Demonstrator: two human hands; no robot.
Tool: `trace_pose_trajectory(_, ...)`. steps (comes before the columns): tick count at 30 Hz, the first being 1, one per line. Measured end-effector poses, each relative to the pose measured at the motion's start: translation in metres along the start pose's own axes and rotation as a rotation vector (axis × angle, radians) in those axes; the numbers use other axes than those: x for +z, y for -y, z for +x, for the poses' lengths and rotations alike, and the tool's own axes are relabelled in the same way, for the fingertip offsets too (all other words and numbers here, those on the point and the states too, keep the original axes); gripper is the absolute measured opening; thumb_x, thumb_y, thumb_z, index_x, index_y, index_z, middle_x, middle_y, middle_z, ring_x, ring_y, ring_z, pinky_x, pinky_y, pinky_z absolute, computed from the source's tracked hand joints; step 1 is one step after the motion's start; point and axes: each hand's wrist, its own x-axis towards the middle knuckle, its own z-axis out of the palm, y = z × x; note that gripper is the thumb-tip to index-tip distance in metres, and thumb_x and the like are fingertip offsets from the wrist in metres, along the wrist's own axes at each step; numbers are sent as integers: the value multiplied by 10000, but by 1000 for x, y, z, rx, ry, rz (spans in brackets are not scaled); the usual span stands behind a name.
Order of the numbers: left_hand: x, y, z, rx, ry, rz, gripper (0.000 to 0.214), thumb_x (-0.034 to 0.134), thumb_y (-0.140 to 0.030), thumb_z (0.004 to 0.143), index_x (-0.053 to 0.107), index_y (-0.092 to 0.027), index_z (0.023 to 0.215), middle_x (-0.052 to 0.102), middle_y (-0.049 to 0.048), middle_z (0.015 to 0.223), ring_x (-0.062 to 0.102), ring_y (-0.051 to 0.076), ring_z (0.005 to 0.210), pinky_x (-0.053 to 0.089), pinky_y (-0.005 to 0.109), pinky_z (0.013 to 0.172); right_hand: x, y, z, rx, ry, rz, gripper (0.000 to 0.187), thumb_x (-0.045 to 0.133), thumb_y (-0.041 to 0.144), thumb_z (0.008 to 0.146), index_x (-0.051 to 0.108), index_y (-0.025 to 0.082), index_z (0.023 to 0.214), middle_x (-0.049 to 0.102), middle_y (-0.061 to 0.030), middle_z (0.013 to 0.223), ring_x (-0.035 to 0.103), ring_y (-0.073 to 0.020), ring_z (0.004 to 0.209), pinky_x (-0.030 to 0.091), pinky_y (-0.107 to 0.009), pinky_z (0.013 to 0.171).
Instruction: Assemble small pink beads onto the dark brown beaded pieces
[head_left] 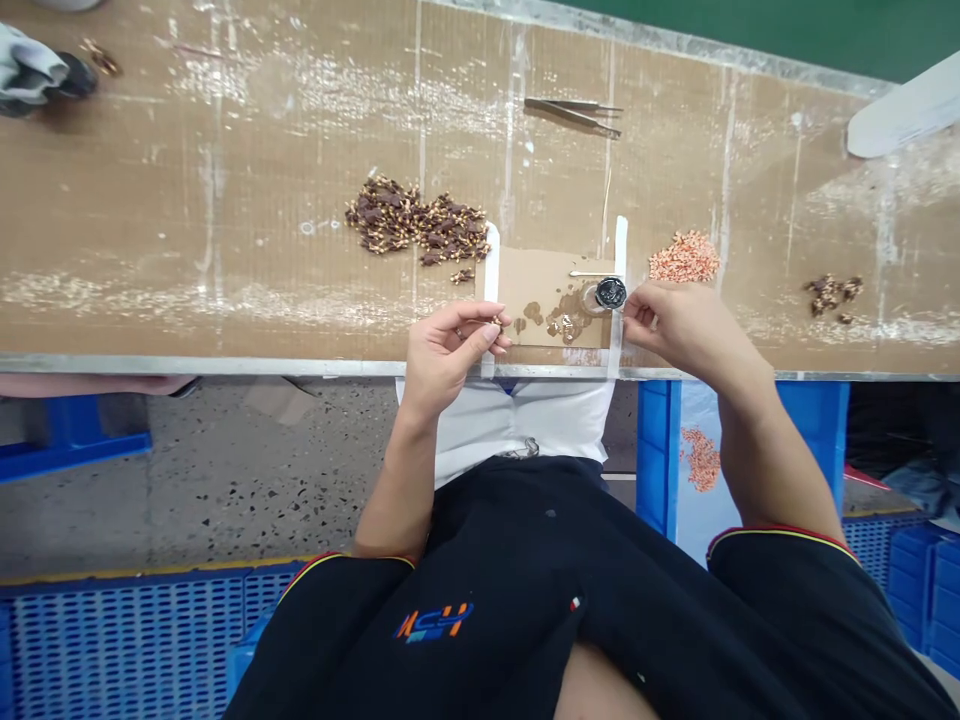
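My left hand pinches a small brown-and-gold part between thumb and fingertips, over the left edge of a stained cardboard piece. My right hand is closed, its thumb and index finger together just right of a small round container with a black top; whatever its fingertips hold is too small to make out. A thin white-tipped stick lies behind the container. Wet-looking patches mark the cardboard. Beyond my left hand spreads a pile of dark brown parts with gold ends.
Metal tweezers lie farther back on the table. Small orange pieces are heaped beyond my right hand, with a smaller brown-gold cluster farther right. White strips flank the cardboard. Another person's sleeve shows at the far left.
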Motion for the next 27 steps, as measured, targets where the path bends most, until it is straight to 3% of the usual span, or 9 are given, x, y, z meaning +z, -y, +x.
trace_pose_trajectory(4,1,0,0,-12,0,2,343,991,-477,781,879,-212,967,863,55,879,799,134,663,674,228,627,-3,6,-5,-18,84,-62,165,589,151,827,534,246,704,686,-68,738,609,-226,674,353,-326,642)
trace_pose_trajectory(10,3,-1,-1,-2,7,-9,312,991,-462,783,891,-226,960,866,55,882,794,129,660,673,226,626,-2,8,-6,-32,94,-81,163,566,146,834,513,247,718,689,-88,759,612,-235,707,346,-329,646)
trace_pose_trajectory(15,2,-3,-2,-25,6,14,358,993,-511,764,888,-220,945,862,59,880,791,136,659,676,238,622,-6,7,-17,36,-7,-34,161,580,195,862,519,250,723,679,-61,704,598,-215,655,364,-328,645)
trace_pose_trajectory(19,6,-3,-7,-29,37,-31,310,996,-455,773,881,-218,936,858,52,883,794,132,659,668,224,605,-1,22,-33,50,-166,207,129,608,200,830,553,253,725,658,-17,655,587,-182,591,409,-311,617)
trace_pose_trajectory(23,21,0,-20,-72,106,-104,273,967,-425,824,871,-214,967,859,51,899,799,135,660,664,222,589,14,55,-46,15,-326,570,90,609,210,841,599,259,767,680,15,671,589,-155,569,471,-289,583)
trace_pose_trajectory(27,37,5,-32,-84,154,-160,303,951,-464,847,853,-225,1005,866,54,943,801,141,688,689,261,647,25,90,-51,-9,-408,750,105,655,213,886,610,262,806,744,5,757,658,-161,642,538,-297,614)
